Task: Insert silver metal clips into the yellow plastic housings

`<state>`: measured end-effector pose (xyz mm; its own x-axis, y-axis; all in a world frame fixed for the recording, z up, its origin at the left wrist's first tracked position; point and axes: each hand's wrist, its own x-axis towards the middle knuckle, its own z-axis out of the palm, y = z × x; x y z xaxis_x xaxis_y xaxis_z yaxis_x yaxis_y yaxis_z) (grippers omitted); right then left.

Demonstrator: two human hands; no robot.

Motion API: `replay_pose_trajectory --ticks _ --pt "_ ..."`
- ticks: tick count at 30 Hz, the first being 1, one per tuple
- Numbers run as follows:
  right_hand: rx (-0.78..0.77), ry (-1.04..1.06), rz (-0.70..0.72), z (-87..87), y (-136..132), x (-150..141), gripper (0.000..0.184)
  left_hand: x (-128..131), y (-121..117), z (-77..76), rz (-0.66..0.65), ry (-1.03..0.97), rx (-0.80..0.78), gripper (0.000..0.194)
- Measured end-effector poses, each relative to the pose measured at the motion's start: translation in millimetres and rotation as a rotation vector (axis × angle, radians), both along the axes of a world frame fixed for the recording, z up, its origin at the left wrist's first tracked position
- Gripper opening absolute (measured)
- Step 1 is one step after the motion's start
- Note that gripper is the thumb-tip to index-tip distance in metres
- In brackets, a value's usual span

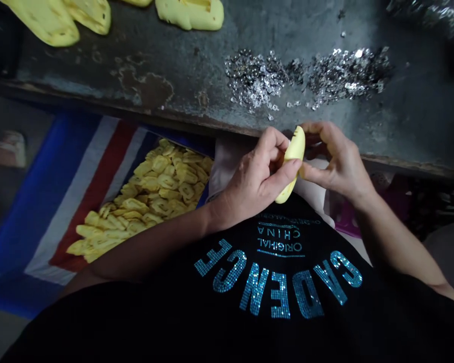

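A yellow moulded plastic shell (295,146), long and rounded with small notches near its top end, is held tilted in front of my body, just off the bench edge. My left hand (261,174) is closed on it, thumb across the near face and fingers behind. From the other side, my right hand (335,161) grips its edge with curled fingers and thumb; whether a small part sits between those fingertips is hidden. Beyond my hands, small shiny metal clips (255,80) lie in a loose heap on the dark bench (196,65).
Larger yellow shells (191,12) lie at the bench's far left. Below, a blue bin (34,186) lined with striped cloth (94,186) holds many yellow shells (166,176). A clear bag (431,12) sits at the far right. Someone's shoe (15,148) shows at left.
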<state>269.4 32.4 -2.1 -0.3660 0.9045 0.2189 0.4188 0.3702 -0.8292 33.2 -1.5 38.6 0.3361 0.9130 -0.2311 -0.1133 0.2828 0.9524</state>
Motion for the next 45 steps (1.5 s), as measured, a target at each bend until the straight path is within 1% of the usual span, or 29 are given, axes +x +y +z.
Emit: replay_pose_trajectory --ticks 1,2,5,6,7,9,12,14,16,18,20,21,23,25,27,28,30,31,32,34,35,36,37,39,42,45 --pt "0.004 0.047 -0.032 -6.7 -3.6 0.3 0.055 -0.2 0.1 1.1 -0.019 -0.011 -0.006 0.032" --pt "0.021 0.095 -0.073 -13.0 -7.7 0.6 0.056 -1.1 0.2 2.0 -0.041 -0.022 -0.007 0.041" --pt "0.121 0.174 -0.228 -27.4 -21.2 1.2 0.06 -7.1 0.5 0.8 -0.113 -0.028 0.006 0.079" --pt "0.163 0.181 -0.272 -30.1 -25.5 1.3 0.061 -9.5 1.0 -0.9 -0.139 -0.024 0.014 0.086" --pt "0.203 0.18 -0.305 -31.6 -29.6 1.4 0.062 -11.9 1.7 -2.8 -0.164 -0.019 0.029 0.088" --pt "0.264 0.149 -0.341 -31.1 -36.6 2.0 0.064 -15.8 3.9 -6.7 -0.232 -0.004 0.065 0.085" --pt "0.331 0.076 -0.368 -24.4 -42.4 5.0 0.064 -18.2 8.2 -11.3 -0.347 0.017 0.133 0.078" --pt "0.372 0.059 -0.372 -19.6 -42.8 7.9 0.063 -18.0 11.6 -15.0 -0.387 0.009 0.222 0.075" --pt "0.408 0.066 -0.365 -17.6 -40.4 10.6 0.063 -17.7 15.2 -20.3 -0.392 0.016 0.344 0.072" --pt "0.45 0.079 -0.364 -19.2 -36.2 11.5 0.066 -18.7 18.6 -26.5 -0.379 0.053 0.458 0.065" --pt "0.482 0.091 -0.372 -23.0 -31.6 9.0 0.069 -22.0 20.3 -31.9 -0.359 0.086 0.516 0.055" --pt "0.48 0.1 -0.375 -24.8 -29.5 6.3 0.07 -24.7 20.2 -33.8 -0.349 0.085 0.511 0.053" --pt "0.413 0.123 -0.366 -26.6 -25.9 -1.8 0.068 -31.8 17.8 -35.6 -0.331 0.044 0.419 0.054" --pt "0.281 0.13 -0.329 -24.3 -21.9 -11.4 0.064 -40.6 13.3 -34.5 -0.306 -0.013 0.273 0.067" --pt "0.14 0.084 -0.233 -18.3 -15.1 -19.5 0.06 -50.2 7.9 -32.0 -0.239 -0.019 0.167 0.078" --pt "0.08 0.049 -0.161 -14.6 -9.9 -22.1 0.058 -55.1 5.4 -30.8 -0.18 -0.005 0.131 0.078" --pt "0.004 -0.02 -0.03 -8.1 4.9 -24.0 0.058 -64.5 1.5 -29.3 -0.051 0.005 0.01 0.067" --pt "0.011 -0.068 0.001 -5.9 14.1 -23.8 0.054 -68.9 0.3 -29.3 0.007 -0.012 -0.074 0.062" --pt "0.055 -0.136 0.001 -4.8 24.2 -23.3 0.047 -73.1 -0.3 -29.7 0.049 -0.039 -0.162 0.061" --pt "0.218 -0.342 -0.047 -4.8 44.4 -23.4 0.031 -80.3 0.2 -31.1 0.099 -0.081 -0.29 0.069" --pt "0.307 -0.467 -0.063 -5.3 53.5 -24.6 0.027 -83.2 1.2 -31.6 0.123 -0.085 -0.315 0.073" --pt "0.379 -0.585 -0.062 -5.8 61.3 -26.7 0.027 -85.4 2.5 -31.9 0.154 -0.082 -0.32 0.075" --pt "0.428 -0.68 -0.047 -5.8 67.8 -29.6 0.028 -87.0 4.0 -31.9 0.186 -0.078 -0.32 0.075" --pt "0.479 -0.803 0.004 -4.2 77.2 -36.8 0.033 -88.1 7.1 -31.0 0.242 -0.077 -0.318 0.075" --pt "0.487 -0.862 0.082 0.2 86.5 -46.0 0.035 -85.7 10.5 -29.3 0.249 -0.084 -0.316 0.08" --pt "0.456 -0.781 0.092 4.9 92.3 -49.3 0.022 -81.4 10.6 -28.9 0.208 -0.086 -0.307 0.083"
